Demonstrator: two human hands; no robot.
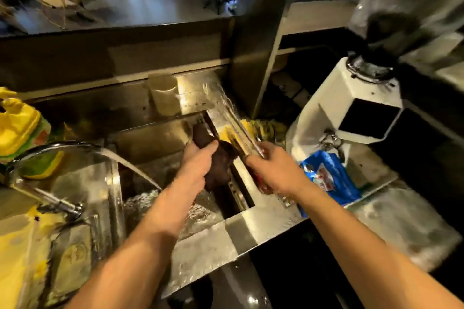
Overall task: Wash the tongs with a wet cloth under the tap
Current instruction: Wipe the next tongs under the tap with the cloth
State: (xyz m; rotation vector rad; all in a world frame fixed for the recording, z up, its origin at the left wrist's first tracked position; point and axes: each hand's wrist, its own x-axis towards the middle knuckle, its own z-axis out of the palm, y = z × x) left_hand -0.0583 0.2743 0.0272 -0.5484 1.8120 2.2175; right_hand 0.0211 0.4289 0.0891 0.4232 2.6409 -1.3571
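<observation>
My left hand (198, 162) grips a dark brown wet cloth (218, 158) over the steel sink (241, 223). My right hand (273, 170) holds metal tongs (236, 123) by the handle end; their blurred arms point away and up over the sink's right rim. The cloth sits just left of the tongs, close to them. A curved tap (50, 150) at the left pours a stream of water (135, 170) into the basin, left of both hands.
A white machine with a dark hopper (351, 108) stands at the right. A blue packet (331, 178) lies by it on the counter. Yellow bottles (17, 128) sit at the left, a pale cup (163, 93) behind the sink, yellow cloth (266, 128) beyond the tongs.
</observation>
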